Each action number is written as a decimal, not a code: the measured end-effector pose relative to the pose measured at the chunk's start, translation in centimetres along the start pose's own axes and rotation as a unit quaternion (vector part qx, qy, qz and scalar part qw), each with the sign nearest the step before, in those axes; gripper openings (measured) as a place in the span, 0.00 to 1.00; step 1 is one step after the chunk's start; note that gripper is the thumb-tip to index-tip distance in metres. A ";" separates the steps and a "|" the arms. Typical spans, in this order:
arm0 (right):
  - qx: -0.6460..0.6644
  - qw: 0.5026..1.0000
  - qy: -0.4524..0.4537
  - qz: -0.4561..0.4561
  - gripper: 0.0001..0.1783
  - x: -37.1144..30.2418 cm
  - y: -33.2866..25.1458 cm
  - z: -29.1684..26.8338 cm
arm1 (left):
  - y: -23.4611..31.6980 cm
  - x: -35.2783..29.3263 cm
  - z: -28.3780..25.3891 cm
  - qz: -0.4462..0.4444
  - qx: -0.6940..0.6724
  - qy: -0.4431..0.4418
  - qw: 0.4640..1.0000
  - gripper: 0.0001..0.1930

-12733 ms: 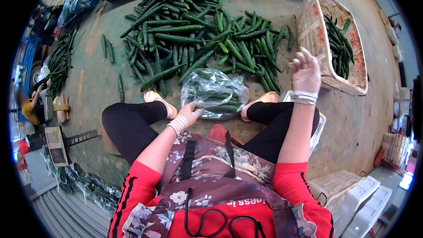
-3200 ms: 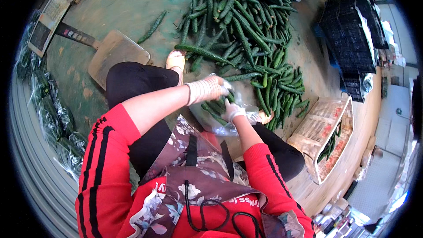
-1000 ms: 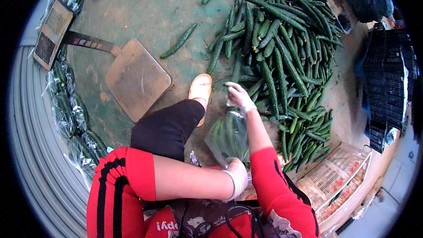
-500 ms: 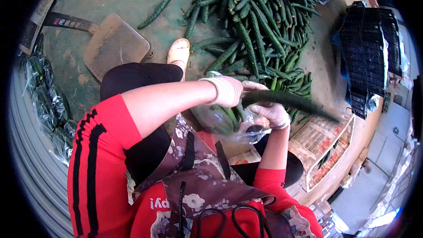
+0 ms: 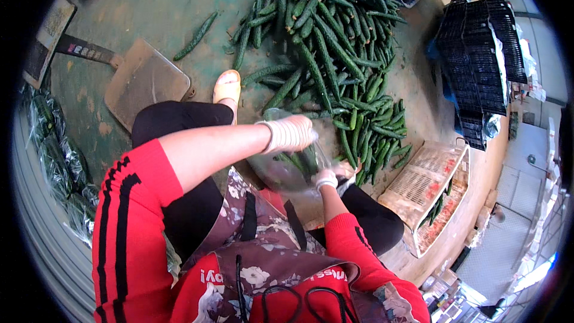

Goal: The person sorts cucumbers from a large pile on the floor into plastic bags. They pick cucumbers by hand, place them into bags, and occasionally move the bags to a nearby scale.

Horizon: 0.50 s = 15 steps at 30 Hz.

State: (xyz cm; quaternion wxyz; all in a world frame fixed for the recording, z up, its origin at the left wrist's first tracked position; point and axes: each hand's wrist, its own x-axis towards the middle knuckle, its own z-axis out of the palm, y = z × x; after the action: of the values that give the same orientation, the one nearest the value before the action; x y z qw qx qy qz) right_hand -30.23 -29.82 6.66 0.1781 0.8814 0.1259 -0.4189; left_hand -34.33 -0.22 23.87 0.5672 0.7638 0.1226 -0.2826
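Observation:
A clear plastic bag (image 5: 272, 170) hangs between my knees, with a few green cucumbers (image 5: 294, 158) inside it. My left hand (image 5: 297, 131), in a pale glove, is closed on the bag's upper edge. Lower and to the right, my right hand (image 5: 326, 178) is closed on the other side of the bag, slightly blurred. The bag is stretched between the two hands. Just beyond them lies a large heap of long, bumpy cucumbers (image 5: 326, 54) on the green floor.
A platform scale (image 5: 146, 81) stands at left. Bagged cucumbers (image 5: 54, 137) lie along the ribbed wall. One loose cucumber (image 5: 196, 36) lies beside the heap. On the right are a pale plastic crate (image 5: 415, 182) on its side and stacked black crates (image 5: 472, 54).
The cucumber that was in my right hand has left that hand. My right hand has moved left and down onto the bag. The whole view has shifted slightly.

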 end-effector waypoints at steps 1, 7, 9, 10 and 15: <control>0.021 0.999 -0.005 0.027 0.27 -0.7 0.8 0.2 | 0.3 0.0 0.0 0.023 0.010 -0.040 0.999 0.16; 0.571 0.762 -0.212 -0.220 0.17 -1.8 -2.4 -13.6 | 2.7 -2.8 2.0 0.078 0.207 -0.173 0.960 0.15; 0.665 0.679 -0.144 -0.275 0.19 0.7 -3.2 -18.4 | 3.5 -2.8 2.9 0.050 0.268 -0.243 0.931 0.15; 0.659 0.697 -0.071 -0.274 0.23 3.2 -3.6 -20.2 | 4.2 -3.0 2.8 0.052 0.275 -0.258 0.925 0.15; 0.206 0.945 0.235 -0.096 0.73 12.9 -10.0 -24.6 | 5.9 -2.1 2.3 0.058 0.325 -0.298 0.896 0.13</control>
State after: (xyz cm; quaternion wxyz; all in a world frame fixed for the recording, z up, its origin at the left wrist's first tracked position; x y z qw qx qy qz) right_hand -8.91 -9.50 8.82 -0.0833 0.9562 0.1587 -0.2314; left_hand -33.70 -4.02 29.26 0.3130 0.7910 -0.1955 -0.4880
